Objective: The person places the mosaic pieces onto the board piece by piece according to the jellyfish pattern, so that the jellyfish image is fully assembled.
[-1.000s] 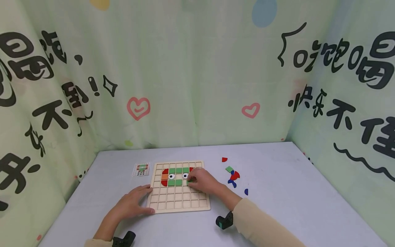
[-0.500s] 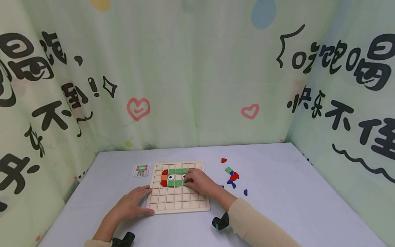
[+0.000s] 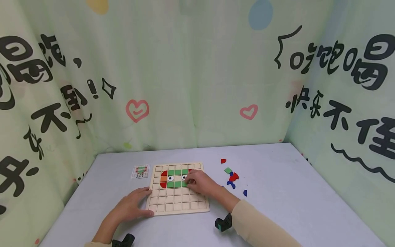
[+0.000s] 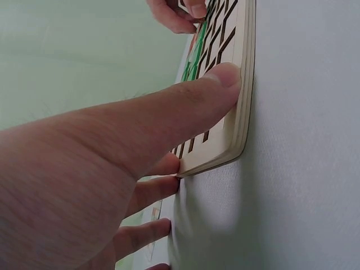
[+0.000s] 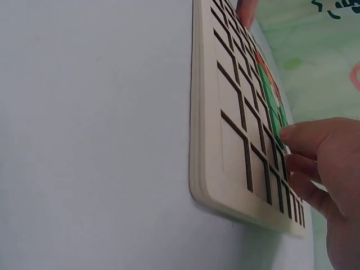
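Note:
A wooden grid board (image 3: 182, 207) lies on the table, bearing a block of green tiles (image 3: 178, 184), red rounded corner pieces (image 3: 163, 185), an orange piece (image 3: 163, 178) and two white eye pieces (image 3: 170, 178). My left hand (image 3: 132, 206) rests at its near left corner, thumb on the top edge and fingers spread along the left side. Over the right end of the lower green row, my right hand (image 3: 200, 182) bends its fingers down. In the right wrist view its thumb tip (image 5: 287, 134) meets the green tiles' end. Whether it pinches a piece I cannot tell.
A small picture card (image 3: 140, 171) lies beyond the board's left side. Right of the board are loose pieces: a red one (image 3: 223, 161), a green diamond (image 3: 228, 170), a red fan shape (image 3: 234, 177) and several blue ones (image 3: 245, 193). A printed curtain (image 3: 194, 85) encloses the table.
My right hand has shifted slightly left, then a little back right, at the lower green row. Another green tile now shows at that row's right end. The left hand stays put.

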`<state>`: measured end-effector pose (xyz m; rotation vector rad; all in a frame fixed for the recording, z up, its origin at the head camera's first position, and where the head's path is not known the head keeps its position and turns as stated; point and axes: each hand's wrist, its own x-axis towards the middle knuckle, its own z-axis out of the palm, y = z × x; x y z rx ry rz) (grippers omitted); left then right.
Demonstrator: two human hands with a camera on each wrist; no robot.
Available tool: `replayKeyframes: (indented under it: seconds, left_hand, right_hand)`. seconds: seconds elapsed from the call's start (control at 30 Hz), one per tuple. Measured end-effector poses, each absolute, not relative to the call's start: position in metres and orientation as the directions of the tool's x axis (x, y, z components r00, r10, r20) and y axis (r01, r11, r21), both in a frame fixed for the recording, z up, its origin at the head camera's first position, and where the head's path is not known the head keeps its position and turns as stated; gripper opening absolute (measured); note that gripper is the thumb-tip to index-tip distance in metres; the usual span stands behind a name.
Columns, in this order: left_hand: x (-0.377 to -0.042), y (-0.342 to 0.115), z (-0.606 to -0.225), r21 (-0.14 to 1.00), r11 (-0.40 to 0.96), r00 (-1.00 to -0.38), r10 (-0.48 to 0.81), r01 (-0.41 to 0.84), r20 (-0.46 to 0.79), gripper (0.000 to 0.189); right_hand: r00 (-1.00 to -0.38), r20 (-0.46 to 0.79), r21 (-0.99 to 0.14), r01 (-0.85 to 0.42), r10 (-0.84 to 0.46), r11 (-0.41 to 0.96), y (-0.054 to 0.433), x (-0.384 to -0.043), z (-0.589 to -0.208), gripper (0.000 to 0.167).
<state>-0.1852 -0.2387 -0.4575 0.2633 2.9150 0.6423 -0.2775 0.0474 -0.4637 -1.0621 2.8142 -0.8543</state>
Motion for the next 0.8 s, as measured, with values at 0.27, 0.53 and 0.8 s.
replayKeyframes:
  seconds: [0.27, 0.53, 0.8]
  left_hand:
    - [-0.184, -0.240, -0.459, 0.425, 0.892, -0.974, 0.210, 0.154, -0.086, 0.085]
    - [-0.185, -0.240, -0.460, 0.434, 0.890, -0.976, 0.197, 0.139, -0.090, 0.084]
    - [-0.184, -0.239, -0.457, 0.430, 0.892, -0.975, 0.202, 0.142, -0.095, 0.085]
  right_hand:
    - [-0.856, 0.125, -0.518, -0.488, -0.502, 0.702, 0.087, -0.280, -0.460, 0.015]
    - [-0.911, 0.125, -0.490, -0.401, -0.393, 0.774, 0.140, -0.279, -0.453, 0.011]
    - [-0.925, 0.067, -0.468, -0.360, -0.374, 0.807, 0.186, -0.282, -0.458, 0.019]
